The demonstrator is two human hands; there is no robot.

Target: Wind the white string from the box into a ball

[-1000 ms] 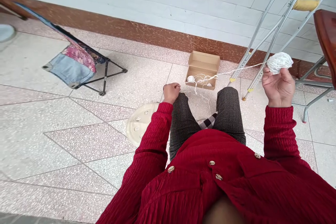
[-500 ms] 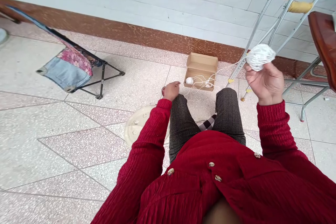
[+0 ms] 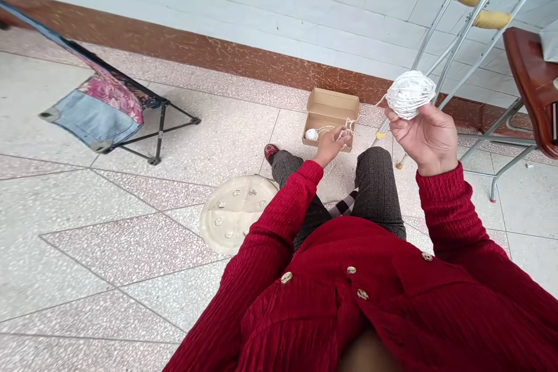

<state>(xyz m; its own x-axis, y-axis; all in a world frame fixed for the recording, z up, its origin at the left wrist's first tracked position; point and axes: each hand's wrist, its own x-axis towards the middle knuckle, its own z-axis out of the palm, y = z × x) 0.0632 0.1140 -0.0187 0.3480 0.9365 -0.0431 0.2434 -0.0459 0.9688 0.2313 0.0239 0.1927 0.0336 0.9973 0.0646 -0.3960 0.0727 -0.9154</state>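
My right hand [image 3: 429, 136] is raised at the right, its fingers wrapped round the underside of a large ball of white yarn [image 3: 410, 94]. A loose end leaves the ball's left side. Over the front of an open cardboard box [image 3: 333, 106], my left hand [image 3: 330, 145] is closed on tangled strands of white yarn [image 3: 349, 127], though its fingertips are partly covered by the loops. A smaller ball of white yarn [image 3: 311, 135] lies in the box's left part. More strands hang down in front of the box, between my knees.
A folding chair [image 3: 108, 113] stands at the left. Crutches [image 3: 453, 40] with yellow pads lean on the wall at the right, beside a brown-topped seat or table [image 3: 529, 81] on metal legs. A round beige lid-like disc [image 3: 229, 215] lies on the floor near my left leg.
My left hand has moved right, from beside my left knee to the yarn at the box, and has closed on strands. My right hand with the yarn ball has shifted slightly left.
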